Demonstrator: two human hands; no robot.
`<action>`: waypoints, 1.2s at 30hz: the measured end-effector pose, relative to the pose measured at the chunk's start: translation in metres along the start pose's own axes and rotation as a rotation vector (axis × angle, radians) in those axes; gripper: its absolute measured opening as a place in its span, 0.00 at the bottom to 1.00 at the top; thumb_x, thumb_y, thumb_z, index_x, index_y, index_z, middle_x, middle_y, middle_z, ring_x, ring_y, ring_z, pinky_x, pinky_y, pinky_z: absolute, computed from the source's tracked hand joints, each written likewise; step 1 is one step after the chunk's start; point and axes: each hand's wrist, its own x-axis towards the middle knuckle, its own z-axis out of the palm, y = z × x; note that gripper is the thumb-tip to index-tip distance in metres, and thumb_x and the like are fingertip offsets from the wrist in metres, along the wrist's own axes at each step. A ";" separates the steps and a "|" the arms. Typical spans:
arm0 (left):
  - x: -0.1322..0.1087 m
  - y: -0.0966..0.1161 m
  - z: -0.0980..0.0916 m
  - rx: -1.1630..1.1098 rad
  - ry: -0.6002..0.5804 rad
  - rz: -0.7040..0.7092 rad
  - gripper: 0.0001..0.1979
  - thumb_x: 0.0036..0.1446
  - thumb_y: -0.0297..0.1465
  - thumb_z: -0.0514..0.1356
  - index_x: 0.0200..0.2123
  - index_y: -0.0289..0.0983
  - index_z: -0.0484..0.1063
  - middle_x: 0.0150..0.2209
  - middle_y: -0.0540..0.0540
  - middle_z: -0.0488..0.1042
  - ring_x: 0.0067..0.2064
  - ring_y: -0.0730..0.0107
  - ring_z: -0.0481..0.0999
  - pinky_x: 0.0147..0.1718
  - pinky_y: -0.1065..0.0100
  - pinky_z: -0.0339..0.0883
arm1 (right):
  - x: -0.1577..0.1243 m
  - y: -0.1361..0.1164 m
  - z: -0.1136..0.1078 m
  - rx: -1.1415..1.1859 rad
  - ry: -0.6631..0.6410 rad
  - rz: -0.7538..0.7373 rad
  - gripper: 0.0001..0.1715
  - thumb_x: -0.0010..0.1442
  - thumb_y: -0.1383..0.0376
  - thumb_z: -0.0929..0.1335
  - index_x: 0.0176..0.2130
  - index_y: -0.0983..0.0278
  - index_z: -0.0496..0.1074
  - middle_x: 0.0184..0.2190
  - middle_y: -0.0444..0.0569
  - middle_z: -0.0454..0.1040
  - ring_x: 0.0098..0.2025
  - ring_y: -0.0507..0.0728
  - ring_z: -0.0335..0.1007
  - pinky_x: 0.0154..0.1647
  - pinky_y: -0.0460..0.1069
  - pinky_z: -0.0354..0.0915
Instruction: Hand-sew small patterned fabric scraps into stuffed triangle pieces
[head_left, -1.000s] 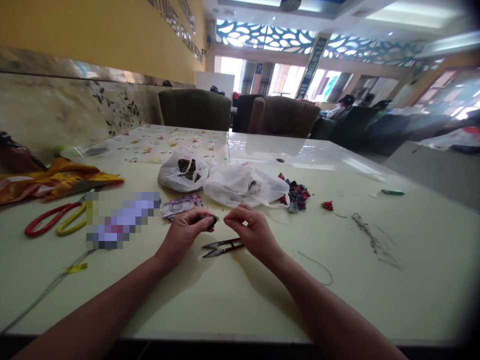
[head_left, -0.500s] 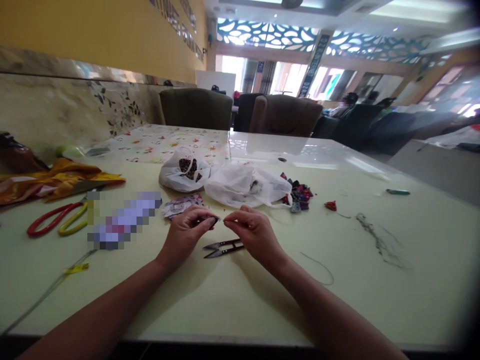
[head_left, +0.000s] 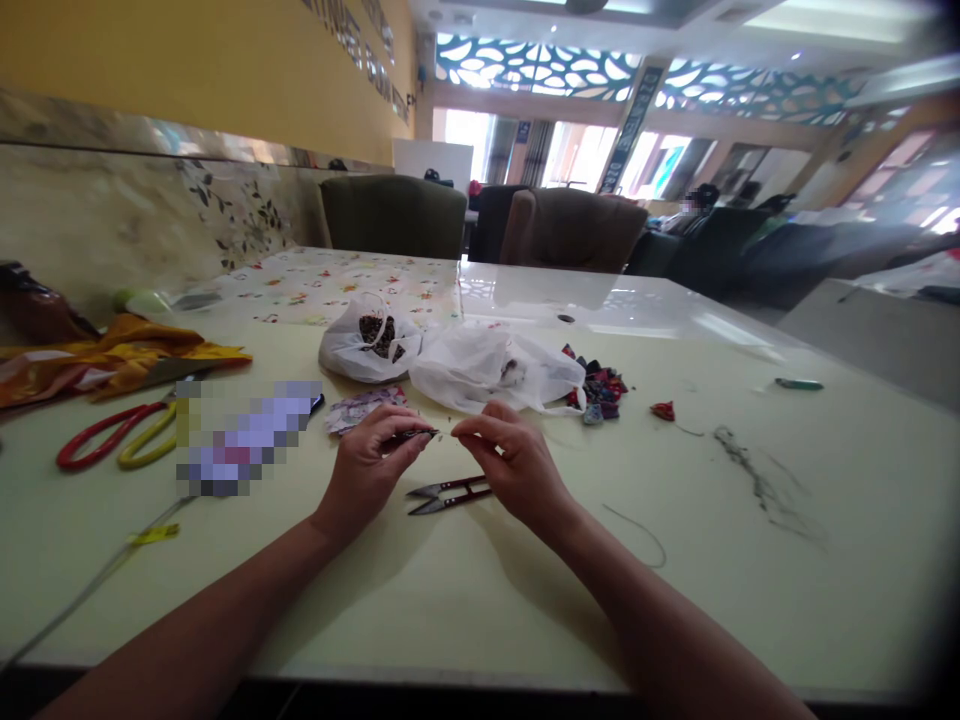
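My left hand [head_left: 373, 465] is closed in a pinch on a small dark fabric piece [head_left: 415, 435] just above the pale table [head_left: 465, 600]. My right hand [head_left: 513, 463] faces it a few centimetres away, fingers pinched on something thin, seemingly a needle or thread, too fine to name. Small thread snips [head_left: 448, 492] lie flat on the table right below and between both hands. A printed fabric scrap [head_left: 360, 408] lies just beyond my left hand.
Two white plastic bags [head_left: 367, 345] [head_left: 495, 372] sit behind the hands, with a pile of small coloured fabric pieces [head_left: 598, 390] to their right. Red and yellow scissors [head_left: 112, 447] and orange cloth [head_left: 112, 362] lie at left. Loose thread [head_left: 757, 480] lies at right. Armchairs [head_left: 571, 232] stand beyond the table.
Both hands have lifted slightly and moved a little apart. The rest of the shift comes from the camera; nothing on the table has moved.
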 end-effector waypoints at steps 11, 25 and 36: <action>0.002 0.001 0.000 0.177 0.013 0.168 0.06 0.59 0.31 0.62 0.37 0.40 0.80 0.38 0.44 0.78 0.41 0.66 0.77 0.44 0.66 0.73 | -0.001 -0.001 -0.002 -0.092 -0.025 -0.046 0.10 0.62 0.71 0.65 0.34 0.63 0.75 0.30 0.47 0.66 0.33 0.53 0.65 0.34 0.47 0.61; 0.000 0.003 0.002 0.200 -0.042 0.268 0.06 0.60 0.27 0.61 0.37 0.40 0.79 0.38 0.45 0.78 0.40 0.68 0.78 0.42 0.68 0.72 | -0.002 0.003 0.003 -0.118 -0.098 -0.044 0.09 0.60 0.73 0.65 0.33 0.64 0.74 0.31 0.47 0.67 0.30 0.51 0.62 0.32 0.46 0.57; -0.001 -0.003 0.004 0.238 -0.063 0.336 0.06 0.59 0.25 0.61 0.37 0.38 0.79 0.38 0.45 0.77 0.40 0.69 0.77 0.44 0.68 0.71 | -0.003 0.003 0.003 -0.170 -0.140 -0.057 0.10 0.58 0.76 0.64 0.31 0.66 0.73 0.30 0.46 0.66 0.31 0.51 0.62 0.33 0.46 0.56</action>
